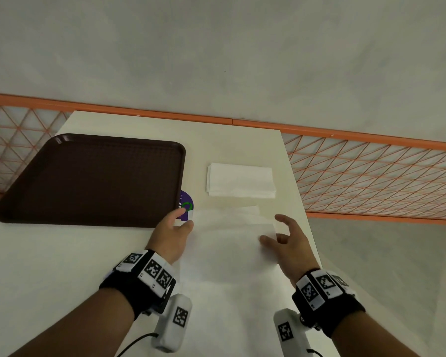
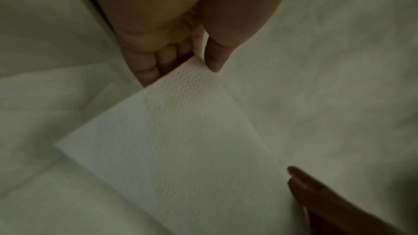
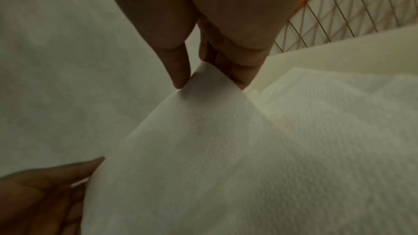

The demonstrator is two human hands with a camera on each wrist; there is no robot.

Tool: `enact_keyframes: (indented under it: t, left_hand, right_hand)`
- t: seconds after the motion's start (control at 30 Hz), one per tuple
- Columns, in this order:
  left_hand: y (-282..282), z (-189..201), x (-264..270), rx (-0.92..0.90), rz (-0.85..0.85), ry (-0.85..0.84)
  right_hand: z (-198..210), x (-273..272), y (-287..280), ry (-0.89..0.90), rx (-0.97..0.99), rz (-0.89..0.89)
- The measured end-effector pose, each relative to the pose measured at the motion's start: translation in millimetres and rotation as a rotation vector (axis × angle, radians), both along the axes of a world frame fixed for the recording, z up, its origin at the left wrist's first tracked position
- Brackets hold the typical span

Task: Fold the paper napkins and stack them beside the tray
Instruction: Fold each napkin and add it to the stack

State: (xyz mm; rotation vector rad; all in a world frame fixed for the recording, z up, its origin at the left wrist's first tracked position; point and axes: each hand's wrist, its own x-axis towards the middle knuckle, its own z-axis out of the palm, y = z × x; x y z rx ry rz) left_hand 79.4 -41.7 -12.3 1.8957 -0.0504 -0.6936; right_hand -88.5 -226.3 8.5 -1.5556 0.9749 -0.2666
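The napkin (image 1: 229, 243) is a thin white sheet held up just over the worktop (image 1: 62, 266), in front of the person, and it looks blurry from the head. The left hand (image 1: 171, 233) pinches one top corner between thumb and fingers. The right hand (image 1: 286, 240) pinches the other top corner the same way. Behind it, a stack of folded napkins (image 1: 240, 179) lies flat, just beside the brown tray (image 1: 93, 176). A purple sticker (image 1: 187, 202) peeks out by the tray's edge. The paper is soft and floppy, so I think it could tear if the hands pull apart too hard. The corners might also not line up, and then the fold would be crooked. The head view shows the tray and the stack. The wrist views do not show the tray, but only they show each pinch and the bumpy paper up close.
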Motion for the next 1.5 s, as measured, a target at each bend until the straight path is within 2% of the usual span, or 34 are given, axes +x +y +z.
enact_keyframes:
  t: [0.17,0.27,0.37,0.7,0.83,0.93,1.0,1.07,1.17,1.27,1.33,1.5]
  left_hand:
    - [2.6,15.8,-3.9,-0.139,-0.185,-0.045]
    - [5.5,14.6,-1.1,-0.019,-0.319,-0.103]
    - [7.0,14.8,1.7,0.023,-0.299,-0.174]
    - [8.7,26.2,-0.2,0.0,-0.245,-0.334]
    - [8.7,31.1,0.0,-0.078,-0.213,-0.249]
    - [8.8,31.6,1.6,-0.078,-0.25,-0.226]
    - [8.8,31.5,3.0,-0.047,-0.271,-0.24]
    - [7.7,31.5,3.1,0.004,-0.271,-0.287]
    - [4.8,32.2,-0.6,0.048,-0.27,-0.406]
    - [2.9,31.4,-1.2,0.046,-0.273,-0.491]
    - [3.9,32.4,0.4,0.043,-0.311,-0.505]
    - [3.9,29.6,2.3,-0.035,-0.334,-0.433]
  right_hand:
    - [4.0,-2.5,-8.3,-0.048,-0.028,0.098]
    - [6.6,-2.0,-13.1,-0.036,-0.079,0.115]
    - [12.1,-1.5,-14.2,-0.043,-0.081,0.101]
    - [21.1,-2.4,-10.9,-0.133,-0.028,0.052]
    - [29.0,-2.3,-12.4,-0.186,0.131,-0.022]
    - [32.8,-4.0,-15.8,-0.166,0.178,0.032]
    - [32.2,-4.7,-18.8,-0.103,0.087,0.115]
    - [31.2,-5.1,-19.7,0.006,-0.121,0.19]
    - [30.1,-4.9,-16.5,0.091,-0.427,0.207]
    - [30.3,-4.8,-13.8,0.119,-0.604,0.215]
    - [29.5,-6.1,-16.8,0.121,-0.601,0.246]
    - [29.1,-9.7,-21.1,0.001,-0.347,0.196]
